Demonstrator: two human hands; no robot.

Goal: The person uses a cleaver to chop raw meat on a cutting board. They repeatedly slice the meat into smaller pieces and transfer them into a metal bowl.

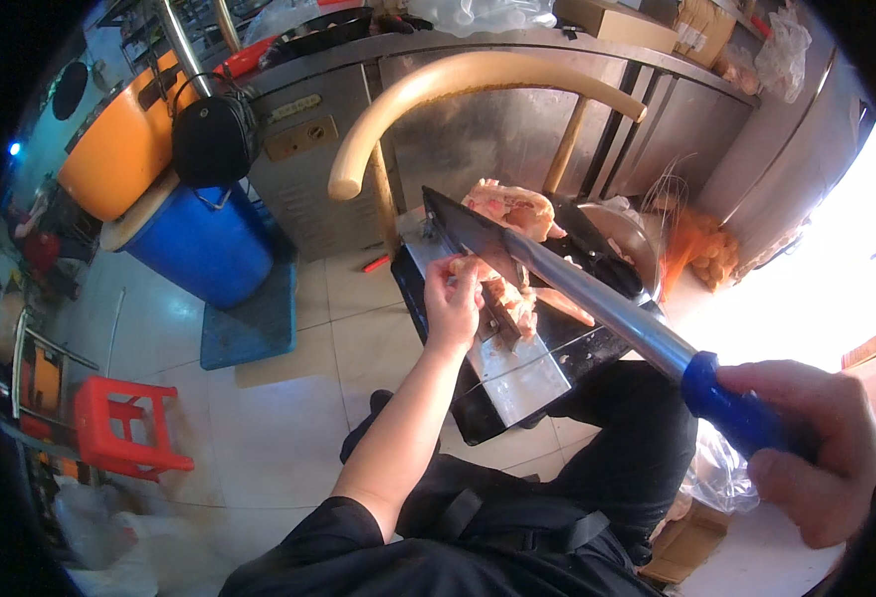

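My right hand (826,440) grips the blue handle grip (732,407) of a lever-type bone cutter. Its steel lever arm (609,298) slants down to a broad dark blade (471,235), which is raised over the metal base plate (523,380). Close by the blade, my left hand (453,310) pinches a small piece of raw meat (469,266), partly hidden by the fingers. Cut meat pieces (516,306) lie on the cutter's bed, right of that hand. Beyond the blade rests a larger piece of raw poultry (512,207). The cutter stands on a black chair seat (475,429).
A curved wooden backrest (482,78) arches behind the cutter, before a steel counter (467,149). Right of the seat are a metal basin (643,239) and an orange mesh sack (695,254). Leftward stand a blue barrel (199,242), an orange tub (121,149) and a red stool (128,429).
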